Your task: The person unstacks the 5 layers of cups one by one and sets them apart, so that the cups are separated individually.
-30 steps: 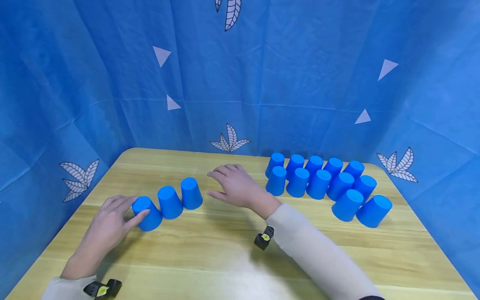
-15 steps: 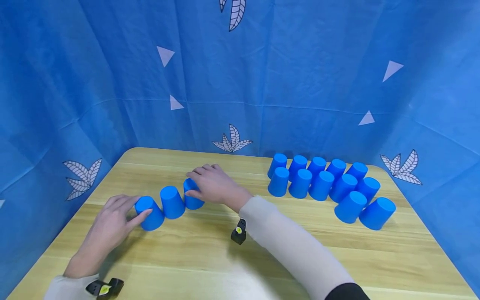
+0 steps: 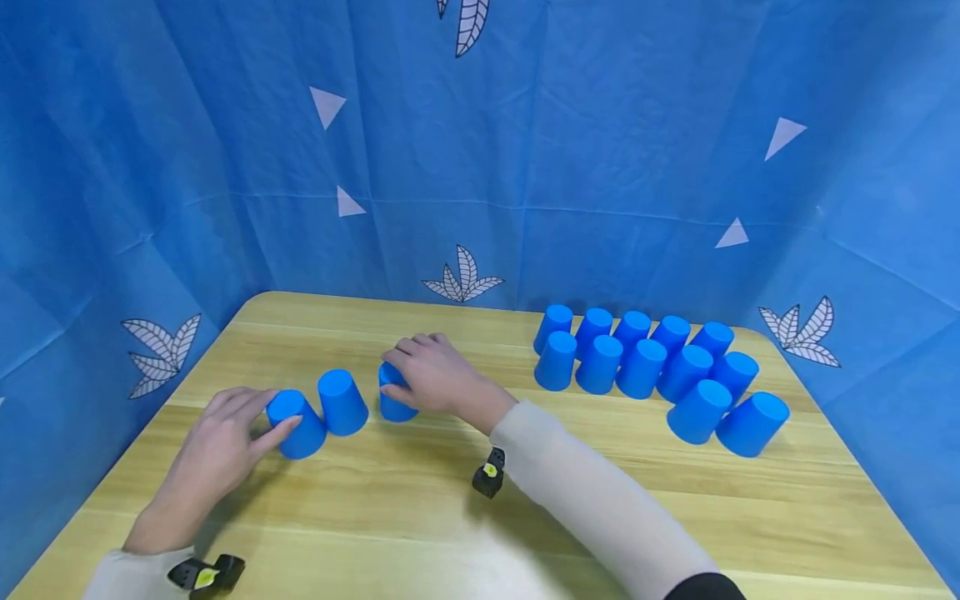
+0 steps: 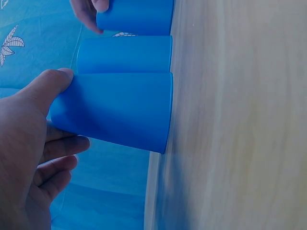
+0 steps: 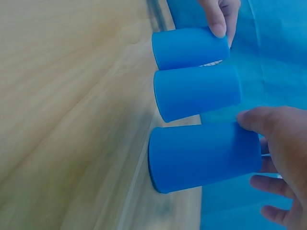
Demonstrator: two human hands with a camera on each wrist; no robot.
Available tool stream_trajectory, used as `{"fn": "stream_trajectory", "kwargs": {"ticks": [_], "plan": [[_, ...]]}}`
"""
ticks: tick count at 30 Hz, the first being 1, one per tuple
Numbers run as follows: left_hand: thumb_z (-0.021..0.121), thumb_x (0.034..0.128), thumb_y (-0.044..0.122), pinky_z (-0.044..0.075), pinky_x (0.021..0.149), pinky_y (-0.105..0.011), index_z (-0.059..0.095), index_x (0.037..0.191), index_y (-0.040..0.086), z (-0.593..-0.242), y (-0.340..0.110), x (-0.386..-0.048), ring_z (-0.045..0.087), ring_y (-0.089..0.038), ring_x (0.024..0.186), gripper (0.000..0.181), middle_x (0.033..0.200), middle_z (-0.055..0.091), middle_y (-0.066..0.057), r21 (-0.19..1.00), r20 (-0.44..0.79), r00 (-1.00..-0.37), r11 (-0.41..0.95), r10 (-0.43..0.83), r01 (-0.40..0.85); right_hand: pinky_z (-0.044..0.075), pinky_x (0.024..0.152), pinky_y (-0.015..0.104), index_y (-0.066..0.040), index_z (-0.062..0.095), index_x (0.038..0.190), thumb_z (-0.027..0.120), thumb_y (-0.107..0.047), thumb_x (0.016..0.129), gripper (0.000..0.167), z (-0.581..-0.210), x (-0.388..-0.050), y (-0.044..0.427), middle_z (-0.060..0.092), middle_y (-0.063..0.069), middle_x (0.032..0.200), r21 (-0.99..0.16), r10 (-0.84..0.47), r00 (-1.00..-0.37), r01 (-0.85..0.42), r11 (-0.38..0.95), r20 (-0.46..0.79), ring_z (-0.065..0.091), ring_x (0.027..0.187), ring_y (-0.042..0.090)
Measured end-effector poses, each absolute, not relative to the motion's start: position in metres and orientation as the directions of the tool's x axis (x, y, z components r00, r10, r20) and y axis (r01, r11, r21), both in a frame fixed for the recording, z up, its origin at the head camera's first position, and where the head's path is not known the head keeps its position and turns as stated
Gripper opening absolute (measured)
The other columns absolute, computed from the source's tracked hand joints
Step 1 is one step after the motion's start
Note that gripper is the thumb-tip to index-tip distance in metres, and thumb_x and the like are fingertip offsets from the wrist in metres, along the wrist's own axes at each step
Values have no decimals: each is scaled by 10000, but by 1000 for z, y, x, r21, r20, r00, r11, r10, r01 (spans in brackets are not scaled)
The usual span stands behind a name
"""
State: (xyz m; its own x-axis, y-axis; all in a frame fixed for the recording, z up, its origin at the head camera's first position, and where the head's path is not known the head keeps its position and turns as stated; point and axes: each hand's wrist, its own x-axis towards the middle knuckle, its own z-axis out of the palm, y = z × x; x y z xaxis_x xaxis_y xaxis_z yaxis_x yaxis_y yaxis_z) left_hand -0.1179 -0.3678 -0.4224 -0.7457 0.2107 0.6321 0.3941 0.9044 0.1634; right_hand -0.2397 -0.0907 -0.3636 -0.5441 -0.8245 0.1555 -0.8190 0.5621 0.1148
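Three blue plastic cups stand upside down in a slanted row on the left half of the table. My left hand (image 3: 221, 446) grips the nearest, leftmost cup (image 3: 298, 429) near its closed top, thumb on the near side, as the left wrist view also shows. The middle cup (image 3: 342, 404) stands untouched close beside it. My right hand (image 3: 435, 373) pinches the far cup (image 5: 201, 155) by its upper end between thumb and fingers. A gap separates that cup from the middle one. Part of the far cup is hidden behind the right hand in the head view.
On the right of the wooden table (image 3: 570, 508), several more blue cups (image 3: 641, 369) stand upside down in close rows, with two (image 3: 752, 425) at the near end. A blue patterned curtain (image 3: 420, 150) hangs around the table's back and sides.
My right hand has come left to the far cup, taken hold of it and shifted it slightly right, away from the middle cup. The left hand keeps its grip in place.
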Motion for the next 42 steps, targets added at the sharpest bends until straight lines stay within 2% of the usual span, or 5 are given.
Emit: {"fn": "stream_trajectory", "kwargs": {"ticks": [11, 18, 22, 30, 42], "plan": [[604, 949, 453, 475, 846, -546, 669, 1091, -76, -423, -368, -119, 572, -406, 940, 552, 951, 678, -203, 137, 649, -721, 895, 242, 424, 448, 1022, 417, -103, 601, 1302, 556, -469, 978, 490, -360, -226, -39, 627, 45, 1219, 76, -826, -518, -836, 544, 221, 561, 1150, 235], [743, 868, 316, 475, 851, -558, 667, 1110, -69, -421, -366, -118, 562, -411, 973, 461, 966, 680, -200, 169, 621, -757, 908, 204, 383, 447, 1033, 444, -106, 618, 1281, 597, -459, 959, 478, -363, -217, -7, 639, 47, 1203, 59, -802, -536, -821, 568, 264, 565, 1161, 249], [753, 859, 307, 472, 854, -561, 669, 1105, -64, -422, -366, -117, 558, -415, 978, 453, 968, 677, -200, 182, 614, -766, 910, 190, 371, 454, 1026, 442, -99, 645, 1238, 646, -434, 935, 452, -368, -214, 16, 656, 45, 1160, 38, -775, -542, -812, 583, 324, 582, 1132, 252], [731, 876, 334, 474, 854, -559, 670, 1101, -68, -423, -367, -119, 562, -416, 973, 464, 961, 676, -203, 172, 637, -744, 903, 202, 393, 452, 1012, 469, -83, 657, 1219, 701, -405, 902, 454, -369, -208, 60, 661, 61, 1162, -19, -700, -623, -752, 659, 350, 581, 1137, 271], [741, 868, 337, 476, 850, -584, 668, 1105, -67, -419, -365, -116, 550, -424, 996, 474, 988, 675, -214, 189, 607, -776, 916, 173, 352, 427, 1009, 545, -70, 652, 1241, 749, -357, 869, 480, -369, -203, 122, 655, 106, 1182, -57, -596, -717, -655, 754, 361, 576, 1141, 328]]}}
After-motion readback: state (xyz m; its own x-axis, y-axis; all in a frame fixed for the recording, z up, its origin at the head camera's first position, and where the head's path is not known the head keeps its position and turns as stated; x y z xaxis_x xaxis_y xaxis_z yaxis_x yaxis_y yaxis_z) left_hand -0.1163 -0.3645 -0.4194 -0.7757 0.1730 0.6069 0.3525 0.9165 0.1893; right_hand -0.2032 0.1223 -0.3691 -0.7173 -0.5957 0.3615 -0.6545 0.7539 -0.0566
